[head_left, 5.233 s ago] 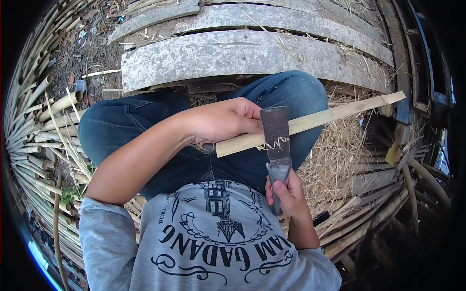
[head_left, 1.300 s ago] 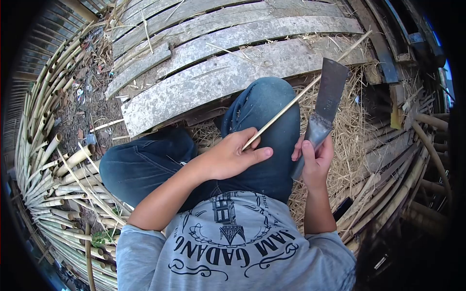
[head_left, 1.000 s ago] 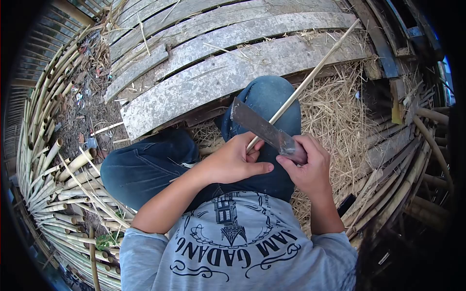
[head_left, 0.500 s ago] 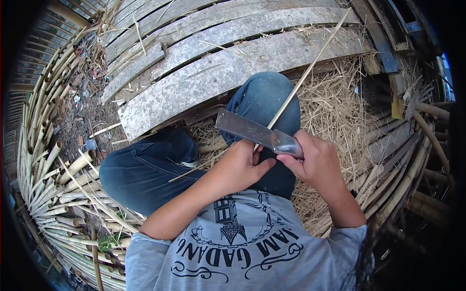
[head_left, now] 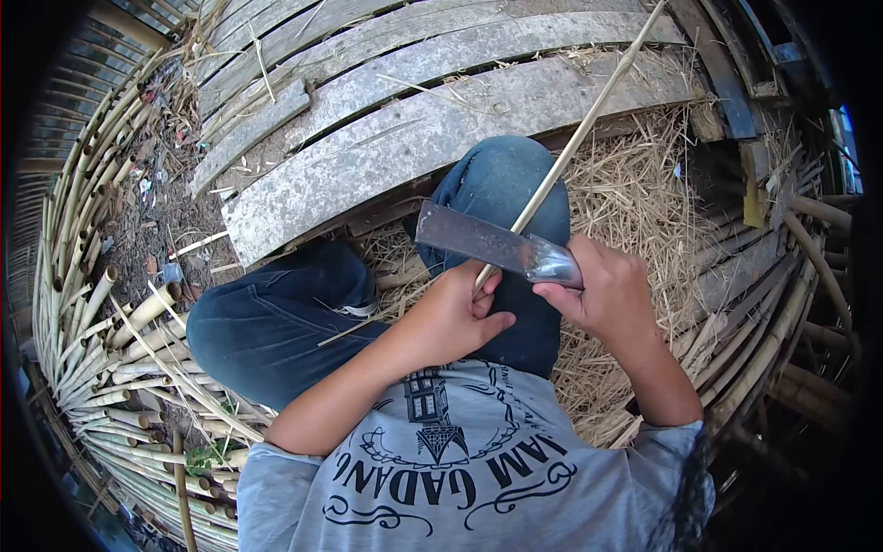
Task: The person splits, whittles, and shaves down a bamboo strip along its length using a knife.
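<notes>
A long, thin bamboo strip (head_left: pixel 589 122) slants from my left hand up over my raised knee to the upper right. My left hand (head_left: pixel 455 313) is closed around its lower end. In my right hand (head_left: pixel 607 290) is the handle of a broad, dark machete (head_left: pixel 474 241). The blade points left and lies across the strip, just above my left fingers. The handle looks wrapped in something shiny and clear. Whether the edge cuts into the strip is hidden under the blade.
Grey wooden planks (head_left: pixel 386 152) lie in front of me. Pale shavings (head_left: pixel 625 212) are heaped by my right leg. Bundled bamboo poles (head_left: pixel 120 400) line the left side, and more poles (head_left: pixel 809 267) stand at the right. A short board (head_left: pixel 253 138) rests on the planks.
The machete and my right hand have shifted slightly right and outward. The bamboo strip has moved a little up and to the right, now appearing wider along its length.
</notes>
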Tool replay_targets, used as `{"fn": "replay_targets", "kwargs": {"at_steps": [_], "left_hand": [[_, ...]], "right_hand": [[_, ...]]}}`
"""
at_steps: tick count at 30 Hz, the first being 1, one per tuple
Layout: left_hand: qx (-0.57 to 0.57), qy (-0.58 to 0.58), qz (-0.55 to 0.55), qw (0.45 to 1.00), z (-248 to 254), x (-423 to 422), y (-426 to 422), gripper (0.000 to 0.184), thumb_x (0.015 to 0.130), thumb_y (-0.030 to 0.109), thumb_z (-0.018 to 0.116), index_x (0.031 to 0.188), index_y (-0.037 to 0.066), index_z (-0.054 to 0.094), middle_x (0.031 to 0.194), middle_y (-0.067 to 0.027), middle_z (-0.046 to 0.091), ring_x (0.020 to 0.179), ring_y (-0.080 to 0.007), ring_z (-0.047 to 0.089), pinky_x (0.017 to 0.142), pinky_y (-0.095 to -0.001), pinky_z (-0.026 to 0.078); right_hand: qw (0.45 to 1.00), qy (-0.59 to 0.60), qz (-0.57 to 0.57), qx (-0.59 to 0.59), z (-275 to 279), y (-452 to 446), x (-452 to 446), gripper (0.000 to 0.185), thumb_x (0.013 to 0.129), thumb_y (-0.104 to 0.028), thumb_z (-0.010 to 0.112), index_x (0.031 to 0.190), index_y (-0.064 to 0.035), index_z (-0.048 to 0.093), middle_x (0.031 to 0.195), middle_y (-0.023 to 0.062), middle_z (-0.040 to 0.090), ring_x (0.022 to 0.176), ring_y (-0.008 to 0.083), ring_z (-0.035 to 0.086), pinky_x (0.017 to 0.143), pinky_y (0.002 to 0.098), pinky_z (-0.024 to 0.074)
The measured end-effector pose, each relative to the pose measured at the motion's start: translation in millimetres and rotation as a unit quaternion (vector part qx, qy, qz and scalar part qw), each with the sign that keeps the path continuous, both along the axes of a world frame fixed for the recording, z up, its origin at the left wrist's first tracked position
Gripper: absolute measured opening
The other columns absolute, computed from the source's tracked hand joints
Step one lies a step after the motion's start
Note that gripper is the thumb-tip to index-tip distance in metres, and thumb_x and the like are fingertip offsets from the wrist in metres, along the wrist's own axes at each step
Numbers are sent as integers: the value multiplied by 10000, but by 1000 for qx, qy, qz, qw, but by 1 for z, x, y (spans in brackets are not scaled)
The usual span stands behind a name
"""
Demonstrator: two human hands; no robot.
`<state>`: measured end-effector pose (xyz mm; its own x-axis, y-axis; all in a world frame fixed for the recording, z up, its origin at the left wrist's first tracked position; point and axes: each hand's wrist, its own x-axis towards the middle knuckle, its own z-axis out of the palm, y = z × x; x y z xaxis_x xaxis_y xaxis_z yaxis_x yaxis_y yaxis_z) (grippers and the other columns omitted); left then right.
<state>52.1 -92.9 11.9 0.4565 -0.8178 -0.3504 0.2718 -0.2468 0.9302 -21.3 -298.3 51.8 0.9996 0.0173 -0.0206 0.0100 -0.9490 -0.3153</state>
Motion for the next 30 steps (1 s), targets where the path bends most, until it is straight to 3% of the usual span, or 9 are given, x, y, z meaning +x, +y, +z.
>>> {"fn": "replay_targets", "kwargs": {"at_steps": [3,6,11,18,25,30], "left_hand": [[11,53,39,998,-1,-7,-1,347,778,-22,739,977,34,460,724,43,334,605,-46,316,550,-209,316],[36,-6,22,999,-1,-7,0,342,780,-23,738,937,46,443,688,52,314,589,-43,306,542,-208,309],[28,14,50,998,-1,-12,-7,346,782,-18,734,875,59,409,630,56,310,562,-41,307,525,-214,304],[32,-8,48,998,-1,-8,-2,312,785,-12,734,873,48,440,642,53,351,569,-41,322,524,-221,311],[21,46,81,995,-1,-11,-8,306,779,-15,737,900,30,460,643,53,344,564,-41,312,527,-218,318],[38,-28,64,997,-10,-19,-5,317,773,-34,725,911,21,445,635,34,347,541,-55,319,516,-230,321]], "right_hand": [[1000,9,19,4,-8,-8,-2,596,783,-630,667,750,-58,507,604,106,579,507,283,611,435,380,463],[999,-6,-47,19,-11,-19,1,598,783,-642,662,710,-68,509,561,102,554,488,282,607,436,379,463],[1000,-3,-2,-8,-8,-10,-1,620,762,-663,668,701,-67,510,561,97,548,491,284,608,435,382,461],[999,-28,-28,13,-16,-7,1,662,740,-701,658,668,-67,483,574,88,556,512,271,620,438,376,467],[999,-38,6,-10,-20,-17,2,659,754,-698,653,688,-57,514,579,93,558,490,271,612,426,367,461],[999,-26,-7,-17,-11,-7,1,645,751,-682,669,676,-64,503,568,82,545,476,270,599,425,371,462]]}}
